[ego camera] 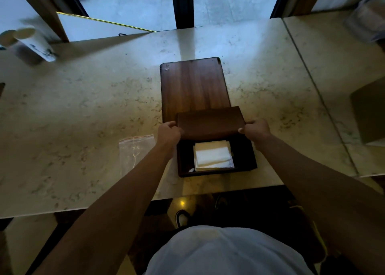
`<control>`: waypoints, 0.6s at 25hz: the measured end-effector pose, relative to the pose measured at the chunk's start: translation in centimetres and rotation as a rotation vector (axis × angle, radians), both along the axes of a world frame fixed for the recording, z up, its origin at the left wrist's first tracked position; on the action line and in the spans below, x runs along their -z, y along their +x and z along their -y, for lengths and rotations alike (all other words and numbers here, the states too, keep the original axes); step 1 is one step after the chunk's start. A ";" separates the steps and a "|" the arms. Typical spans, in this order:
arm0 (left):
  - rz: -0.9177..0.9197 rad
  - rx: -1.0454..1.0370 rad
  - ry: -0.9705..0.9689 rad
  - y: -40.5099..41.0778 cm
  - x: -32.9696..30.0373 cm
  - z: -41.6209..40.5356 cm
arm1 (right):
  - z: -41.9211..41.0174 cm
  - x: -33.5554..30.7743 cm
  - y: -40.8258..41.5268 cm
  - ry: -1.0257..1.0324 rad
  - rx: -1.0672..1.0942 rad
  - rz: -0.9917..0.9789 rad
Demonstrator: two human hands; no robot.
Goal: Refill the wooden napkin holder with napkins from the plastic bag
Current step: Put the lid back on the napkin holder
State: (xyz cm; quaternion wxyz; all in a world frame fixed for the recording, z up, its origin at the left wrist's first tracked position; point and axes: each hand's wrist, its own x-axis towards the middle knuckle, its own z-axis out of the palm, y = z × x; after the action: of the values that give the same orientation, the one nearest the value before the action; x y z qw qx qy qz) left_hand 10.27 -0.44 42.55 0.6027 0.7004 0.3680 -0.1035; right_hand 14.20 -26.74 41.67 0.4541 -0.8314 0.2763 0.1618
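Note:
The dark wooden napkin holder (253, 160) sits near the front edge of the marble table. Inside it lies a stack of white napkins (213, 157). Its wooden lid (209, 122) is held tilted over the box's far half. My left hand (168, 134) grips the lid's left end and my right hand (256, 129) grips its right end. A clear plastic bag (134, 154) with a red zip strip lies flat on the table just left of my left forearm; it looks empty.
A wooden board (192, 85) lies behind the holder. A white cup (34, 43) stands at the far left. A second table (341, 70) adjoins on the right, with a dark box (368, 112) on it. Table's front edge (208, 191) is close to me.

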 end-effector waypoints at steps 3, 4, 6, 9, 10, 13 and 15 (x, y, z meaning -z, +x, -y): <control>0.089 -0.078 -0.090 -0.1 -0.6 -0.4 | 0.2 -0.2 -0.4 0.052 0.067 0.032; 0.122 -0.098 -0.129 -0.1 -0.9 -0.7 | 0.2 -0.5 -0.7 0.078 0.090 0.050; 0.175 -0.109 -0.156 -0.4 -1.6 -1.2 | 0.5 -0.9 -1.0 0.096 0.124 0.114; 0.241 -0.086 -0.151 -1.7 -2.6 -1.6 | 0.9 -1.8 -1.8 0.197 0.192 0.183; 0.260 -0.075 -0.138 -2.3 -2.7 -1.7 | 0.9 -2.1 -2.0 0.295 0.243 0.183; 0.307 -0.035 -0.082 -4.2 -2.9 -2.2 | 1.4 -3.2 -2.8 0.540 0.385 0.136; 0.281 -0.016 -0.032 -5.6 -2.8 -2.3 | 1.9 -3.5 -3.5 0.601 0.409 0.102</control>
State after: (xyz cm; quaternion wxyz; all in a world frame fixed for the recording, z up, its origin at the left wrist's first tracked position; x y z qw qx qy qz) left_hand 4.68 1.87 45.30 0.6601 0.6955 0.2838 -0.0055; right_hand 10.69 -28.65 45.21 0.7143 -0.5953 0.3542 0.1000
